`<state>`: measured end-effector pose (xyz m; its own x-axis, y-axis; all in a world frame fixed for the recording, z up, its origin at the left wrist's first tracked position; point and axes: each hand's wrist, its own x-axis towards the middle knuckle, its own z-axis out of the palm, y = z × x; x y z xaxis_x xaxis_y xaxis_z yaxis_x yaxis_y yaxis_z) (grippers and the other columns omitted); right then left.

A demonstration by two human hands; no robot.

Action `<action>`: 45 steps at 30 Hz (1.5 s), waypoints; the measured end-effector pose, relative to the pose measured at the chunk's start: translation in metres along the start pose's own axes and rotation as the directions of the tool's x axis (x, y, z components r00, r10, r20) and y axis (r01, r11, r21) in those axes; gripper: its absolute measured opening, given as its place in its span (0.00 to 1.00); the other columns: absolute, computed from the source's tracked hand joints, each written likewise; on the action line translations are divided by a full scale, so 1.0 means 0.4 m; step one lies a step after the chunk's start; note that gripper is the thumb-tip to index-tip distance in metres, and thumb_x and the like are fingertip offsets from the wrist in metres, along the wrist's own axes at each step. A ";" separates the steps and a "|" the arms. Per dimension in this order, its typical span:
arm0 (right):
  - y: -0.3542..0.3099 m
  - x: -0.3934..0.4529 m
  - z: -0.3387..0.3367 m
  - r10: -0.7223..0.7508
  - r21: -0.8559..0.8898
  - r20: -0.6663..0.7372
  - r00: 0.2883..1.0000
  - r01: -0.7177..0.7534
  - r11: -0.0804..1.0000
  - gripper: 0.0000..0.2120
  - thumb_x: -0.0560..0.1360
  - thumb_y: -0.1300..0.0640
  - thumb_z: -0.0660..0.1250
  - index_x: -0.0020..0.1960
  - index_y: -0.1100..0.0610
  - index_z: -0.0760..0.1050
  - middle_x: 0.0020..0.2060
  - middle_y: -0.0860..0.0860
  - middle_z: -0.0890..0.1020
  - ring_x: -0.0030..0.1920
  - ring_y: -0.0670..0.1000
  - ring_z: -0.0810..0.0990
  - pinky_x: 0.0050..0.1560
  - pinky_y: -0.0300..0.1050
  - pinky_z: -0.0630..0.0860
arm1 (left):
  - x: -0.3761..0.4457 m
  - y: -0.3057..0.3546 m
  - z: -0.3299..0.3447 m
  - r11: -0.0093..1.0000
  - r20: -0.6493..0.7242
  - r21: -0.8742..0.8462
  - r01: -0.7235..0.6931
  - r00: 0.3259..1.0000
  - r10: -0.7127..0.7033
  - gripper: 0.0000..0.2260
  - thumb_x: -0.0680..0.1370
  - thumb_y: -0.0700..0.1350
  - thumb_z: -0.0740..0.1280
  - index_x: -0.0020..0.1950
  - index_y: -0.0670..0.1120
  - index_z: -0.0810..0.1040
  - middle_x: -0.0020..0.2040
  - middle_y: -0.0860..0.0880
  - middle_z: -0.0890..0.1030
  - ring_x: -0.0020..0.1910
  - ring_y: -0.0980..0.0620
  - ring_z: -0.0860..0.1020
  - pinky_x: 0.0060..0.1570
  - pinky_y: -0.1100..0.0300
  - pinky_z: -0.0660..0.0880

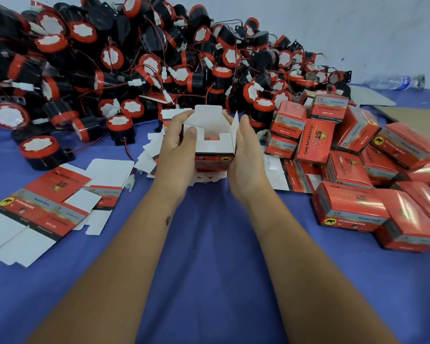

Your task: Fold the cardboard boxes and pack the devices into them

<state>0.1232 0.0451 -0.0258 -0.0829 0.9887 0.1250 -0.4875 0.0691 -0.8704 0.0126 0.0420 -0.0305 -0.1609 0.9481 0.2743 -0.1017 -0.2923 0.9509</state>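
- Held up between both hands at the middle of the view, over the blue cloth: a small red box, its top open, white inner flaps standing up.
- Gripped on its left side by the left hand, thumb laid over the near left corner of the opening, the other fingers curled round the far side and mostly hidden.
- Cupped on its right side by the right hand, fingers held together and pressed flat against the wall, one white flap rising just beside the fingertips.
- Inside the box, a patch of red low down, perhaps a device already in place; too little showing to be sure.
- Heaped across the far left and centre of the cloth: loose devices, black round bodies with red rims, white faces, thin red wires and white plugs.
- Lying flat on the cloth at the near left: unfolded box blanks, printed red and grey with white flaps.
- More blanks fanned out under and behind the hands, partly covered.
- Piled at the right, tilted every which way: closed red boxes.
- At the far right by the white wall: a clear plastic bottle on its side.
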 end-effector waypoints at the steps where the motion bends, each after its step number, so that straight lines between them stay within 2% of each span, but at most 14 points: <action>1: 0.001 -0.002 -0.003 0.008 -0.032 0.003 1.000 -0.008 0.999 0.19 0.81 0.46 0.58 0.65 0.53 0.77 0.56 0.54 0.83 0.55 0.53 0.81 0.55 0.50 0.77 | -0.001 0.000 -0.003 1.000 0.004 -0.008 0.023 1.000 -0.023 0.16 0.85 0.44 0.56 0.58 0.66 0.73 0.58 0.60 0.79 0.47 0.70 0.79 0.40 0.73 0.75; 6: 0.005 0.002 -0.004 0.006 -0.200 -0.032 0.999 -0.012 0.980 0.13 0.78 0.62 0.59 0.58 0.50 0.75 0.56 0.54 0.81 0.51 0.52 0.80 0.44 0.47 0.78 | -0.018 0.016 0.004 1.000 0.032 -0.020 -0.016 0.999 0.017 0.22 0.85 0.41 0.55 0.49 0.71 0.75 0.58 0.59 0.80 0.48 0.65 0.79 0.42 0.69 0.76; 9: 0.007 0.003 -0.006 -0.021 -0.199 -0.050 0.999 0.010 0.980 0.13 0.78 0.65 0.59 0.53 0.50 0.76 0.48 0.50 0.83 0.47 0.50 0.81 0.38 0.43 0.78 | -0.027 0.014 0.004 0.997 0.052 -0.078 -0.009 0.999 0.013 0.18 0.82 0.39 0.57 0.44 0.58 0.79 0.48 0.60 0.83 0.43 0.62 0.82 0.35 0.64 0.78; 13: 0.011 -0.002 -0.014 -0.054 -0.094 0.019 0.998 0.056 0.994 0.14 0.75 0.61 0.55 0.55 0.55 0.76 0.50 0.53 0.82 0.50 0.53 0.80 0.44 0.49 0.78 | -0.030 0.016 0.000 0.969 0.084 -0.226 0.101 0.993 -0.083 0.09 0.77 0.39 0.60 0.43 0.48 0.79 0.50 0.48 0.83 0.45 0.53 0.82 0.32 0.59 0.78; 19: -0.006 -0.003 -0.011 0.010 -0.188 -0.002 1.000 -0.010 0.982 0.15 0.70 0.62 0.62 0.55 0.53 0.77 0.47 0.53 0.84 0.45 0.53 0.82 0.34 0.45 0.78 | -0.029 0.006 -0.007 0.998 0.081 -0.032 -0.048 0.995 0.051 0.21 0.79 0.35 0.60 0.57 0.61 0.78 0.56 0.57 0.81 0.50 0.62 0.81 0.43 0.67 0.77; 23: -0.011 -0.008 -0.012 -0.055 -0.360 -0.040 0.998 0.037 0.932 0.16 0.74 0.69 0.64 0.58 0.55 0.77 0.52 0.56 0.84 0.51 0.57 0.84 0.42 0.56 0.82 | -0.028 0.005 -0.012 0.987 0.009 0.108 -0.118 0.993 0.118 0.22 0.76 0.35 0.62 0.54 0.63 0.79 0.58 0.55 0.81 0.57 0.56 0.79 0.54 0.56 0.79; 25: -0.010 -0.011 -0.012 -0.082 -0.408 -0.033 0.996 0.061 0.911 0.15 0.75 0.68 0.65 0.56 0.53 0.78 0.51 0.54 0.84 0.51 0.53 0.84 0.43 0.52 0.82 | -0.029 0.003 -0.009 0.988 -0.015 0.107 -0.109 0.994 0.111 0.20 0.76 0.35 0.63 0.57 0.60 0.78 0.59 0.54 0.80 0.58 0.56 0.79 0.56 0.56 0.78; 28: -0.012 -0.016 -0.001 -0.106 -0.384 -0.066 0.992 0.073 0.921 0.10 0.77 0.61 0.64 0.57 0.53 0.78 0.54 0.52 0.83 0.50 0.45 0.82 0.44 0.39 0.79 | -0.025 -0.001 -0.006 1.000 -0.034 -0.013 -0.006 0.999 0.006 0.18 0.80 0.38 0.64 0.66 0.56 0.73 0.60 0.54 0.79 0.53 0.62 0.80 0.48 0.66 0.77; 31: -0.010 -0.016 0.008 -0.152 -0.496 -0.122 0.981 0.072 0.865 0.17 0.75 0.47 0.60 0.59 0.51 0.78 0.59 0.54 0.79 0.62 0.52 0.76 0.61 0.50 0.75 | -0.029 0.000 -0.007 0.999 -0.003 0.021 0.027 1.000 -0.027 0.15 0.81 0.44 0.64 0.67 0.54 0.73 0.58 0.56 0.80 0.52 0.62 0.80 0.48 0.65 0.77; 35: -0.028 -0.024 0.017 -0.175 -0.398 -0.108 0.979 0.118 0.910 0.16 0.80 0.48 0.59 0.61 0.54 0.78 0.61 0.53 0.78 0.62 0.53 0.77 0.63 0.51 0.75 | -0.035 0.008 -0.009 0.974 0.080 0.166 -0.154 0.987 0.143 0.22 0.76 0.56 0.62 0.71 0.62 0.66 0.73 0.54 0.69 0.74 0.53 0.67 0.72 0.46 0.67; 37: -0.041 -0.027 0.019 -0.241 -0.378 -0.114 0.964 0.182 0.908 0.17 0.75 0.50 0.61 0.58 0.57 0.78 0.62 0.56 0.77 0.62 0.54 0.77 0.63 0.52 0.75 | -0.032 0.015 -0.010 0.980 0.121 0.144 -0.136 0.985 0.119 0.32 0.74 0.61 0.62 0.77 0.62 0.57 0.79 0.56 0.58 0.78 0.59 0.57 0.76 0.51 0.60; 39: -0.047 -0.033 0.016 -0.292 -0.394 -0.086 0.953 0.236 0.888 0.16 0.70 0.55 0.60 0.54 0.58 0.77 0.61 0.60 0.75 0.62 0.56 0.75 0.63 0.53 0.74 | -0.027 0.018 -0.015 1.000 0.146 0.015 0.010 0.989 -0.012 0.38 0.76 0.60 0.67 0.81 0.58 0.50 0.77 0.56 0.62 0.72 0.65 0.66 0.66 0.65 0.71; 43: -0.038 -0.050 0.019 -0.356 -0.455 0.007 0.935 0.320 0.831 0.13 0.66 0.61 0.59 0.49 0.59 0.74 0.57 0.61 0.72 0.56 0.54 0.73 0.52 0.40 0.73 | -0.019 0.014 -0.007 0.988 0.012 0.085 0.127 0.992 -0.128 0.44 0.73 0.59 0.71 0.82 0.55 0.50 0.73 0.56 0.71 0.63 0.61 0.75 0.57 0.64 0.73; 45: -0.028 -0.053 0.027 -0.424 -0.465 0.023 0.905 0.385 0.797 0.12 0.66 0.62 0.60 0.49 0.58 0.73 0.55 0.61 0.72 0.54 0.55 0.73 0.53 0.43 0.73 | -0.009 0.010 -0.009 0.990 -0.054 0.029 0.141 0.989 -0.139 0.38 0.74 0.54 0.74 0.78 0.55 0.58 0.64 0.58 0.78 0.56 0.63 0.79 0.53 0.62 0.75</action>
<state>0.1212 0.0218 -0.0136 0.1117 0.8627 0.4932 -0.0164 0.4978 -0.8671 0.0094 0.0370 -0.0282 -0.1981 0.9714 0.1311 -0.0949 -0.1522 0.9838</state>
